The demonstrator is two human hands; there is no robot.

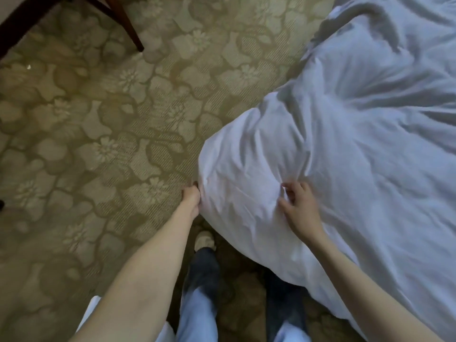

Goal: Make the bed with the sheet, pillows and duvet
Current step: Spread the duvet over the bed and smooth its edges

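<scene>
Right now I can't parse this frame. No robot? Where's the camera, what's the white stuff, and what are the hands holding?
No robot here: a person works with bare hands, and the one picture comes from a wide-angle camera on their head, looking down. The white mass is a duvet lying rumpled on the bed at the right. The left hand grips the duvet's corner edge, which overhangs the floral carpet. The right hand pinches a fold of the cloth on top. Below are the person's legs and a shoe. Dark wooden furniture legs show at the top left.
</scene>
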